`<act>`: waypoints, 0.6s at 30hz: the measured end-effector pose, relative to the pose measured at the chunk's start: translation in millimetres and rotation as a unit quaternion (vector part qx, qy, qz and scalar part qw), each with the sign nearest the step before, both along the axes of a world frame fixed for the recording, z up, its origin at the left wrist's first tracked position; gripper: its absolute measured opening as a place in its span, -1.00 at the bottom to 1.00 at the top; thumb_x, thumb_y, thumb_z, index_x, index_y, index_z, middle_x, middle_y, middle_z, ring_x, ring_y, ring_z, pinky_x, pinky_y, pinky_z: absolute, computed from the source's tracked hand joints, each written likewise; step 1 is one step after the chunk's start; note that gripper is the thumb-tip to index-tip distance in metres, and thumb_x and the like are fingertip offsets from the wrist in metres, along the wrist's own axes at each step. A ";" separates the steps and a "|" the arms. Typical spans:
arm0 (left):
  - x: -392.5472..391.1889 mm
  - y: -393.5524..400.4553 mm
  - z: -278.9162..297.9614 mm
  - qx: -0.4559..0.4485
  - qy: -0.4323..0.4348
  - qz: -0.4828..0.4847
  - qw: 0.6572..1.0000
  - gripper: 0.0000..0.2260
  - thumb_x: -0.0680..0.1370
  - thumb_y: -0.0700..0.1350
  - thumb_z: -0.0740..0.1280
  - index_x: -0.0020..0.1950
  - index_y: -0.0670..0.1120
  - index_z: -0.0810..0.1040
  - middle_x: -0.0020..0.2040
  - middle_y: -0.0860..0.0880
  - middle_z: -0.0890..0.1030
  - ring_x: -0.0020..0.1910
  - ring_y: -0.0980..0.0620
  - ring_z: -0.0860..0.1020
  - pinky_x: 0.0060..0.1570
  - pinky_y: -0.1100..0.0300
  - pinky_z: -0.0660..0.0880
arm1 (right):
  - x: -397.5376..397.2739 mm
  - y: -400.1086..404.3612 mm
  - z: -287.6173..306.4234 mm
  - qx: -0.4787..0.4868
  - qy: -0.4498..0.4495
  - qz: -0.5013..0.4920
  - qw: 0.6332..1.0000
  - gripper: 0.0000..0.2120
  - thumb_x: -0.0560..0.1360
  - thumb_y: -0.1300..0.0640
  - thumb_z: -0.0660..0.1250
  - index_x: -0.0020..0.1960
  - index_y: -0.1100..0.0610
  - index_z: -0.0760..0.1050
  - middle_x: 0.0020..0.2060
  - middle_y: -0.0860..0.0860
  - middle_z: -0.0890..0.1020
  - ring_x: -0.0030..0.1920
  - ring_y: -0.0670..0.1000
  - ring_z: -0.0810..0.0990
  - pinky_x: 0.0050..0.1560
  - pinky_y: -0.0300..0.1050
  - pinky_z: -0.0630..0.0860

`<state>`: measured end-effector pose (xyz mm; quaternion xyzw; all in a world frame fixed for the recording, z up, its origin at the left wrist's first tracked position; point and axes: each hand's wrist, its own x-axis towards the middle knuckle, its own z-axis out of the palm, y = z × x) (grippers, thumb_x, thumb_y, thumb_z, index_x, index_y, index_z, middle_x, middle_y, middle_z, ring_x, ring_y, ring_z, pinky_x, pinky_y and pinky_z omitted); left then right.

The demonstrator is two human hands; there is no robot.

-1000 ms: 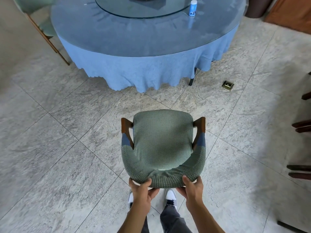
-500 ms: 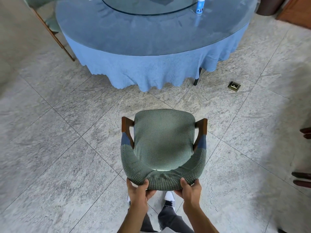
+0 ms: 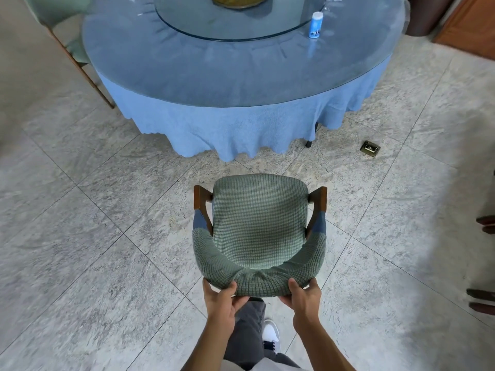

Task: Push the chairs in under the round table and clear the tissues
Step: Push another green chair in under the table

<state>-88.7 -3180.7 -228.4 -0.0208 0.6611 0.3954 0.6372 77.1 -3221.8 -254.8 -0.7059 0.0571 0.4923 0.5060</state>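
A pale grey marbled tile floor (image 3: pixel 107 236) fills the view. A small brass floor socket (image 3: pixel 370 149) is set into the floor toward the right. Farther right, past the socket, an orange-brown wooden panel (image 3: pixel 471 25) stands at the floor's far corner.

Green-covered armchair (image 3: pixel 259 231) with wooden arms stands upright on the floor, seat facing the round table (image 3: pixel 241 62), well apart from its blue cloth skirt. Glass top carries a glass turntable.

Two green chairs (image 3: pixel 259 231) (image 3: pixel 67 36), one round table (image 3: pixel 241 70), one small bottle (image 3: pixel 316 24), two hands (image 3: pixel 223 298) (image 3: pixel 304 297).
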 end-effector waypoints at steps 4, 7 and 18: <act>4.0 42.3 -1.1 0.000 -0.015 -0.006 1.000 -0.13 0.51 -0.49 0.30 0.59 0.18 0.03 0.49 -0.23 0.33 0.26 -0.40 0.49 0.05 -0.29 0.55 | 2.5 40.6 0.9 0.004 -0.012 -0.012 1.000 -0.68 0.54 0.40 0.28 0.26 0.25 0.37 0.16 0.27 0.55 0.10 0.33 0.59 -0.14 0.22 0.66; 9.5 72.6 -0.8 -0.003 -0.023 -0.013 1.000 -0.12 0.51 -0.51 0.29 0.59 0.18 0.03 0.48 -0.25 0.34 0.25 -0.40 0.50 0.05 -0.28 0.55 | 8.9 72.7 6.2 -0.007 -0.003 -0.044 0.999 -0.72 0.52 0.44 0.28 0.20 0.27 0.39 0.07 0.28 0.57 0.06 0.31 0.60 -0.16 0.12 0.67; 30.6 177.6 6.2 0.017 -0.061 -0.036 0.997 -0.21 0.53 -0.53 0.21 0.59 0.09 0.06 0.48 -0.26 0.32 0.29 -0.41 0.46 0.19 -0.33 0.46 | 25.4 172.9 25.4 0.044 0.012 -0.074 0.996 -0.68 0.47 0.54 0.21 0.17 0.30 0.43 -0.10 0.25 0.64 -0.06 0.19 0.65 -0.14 -0.13 0.66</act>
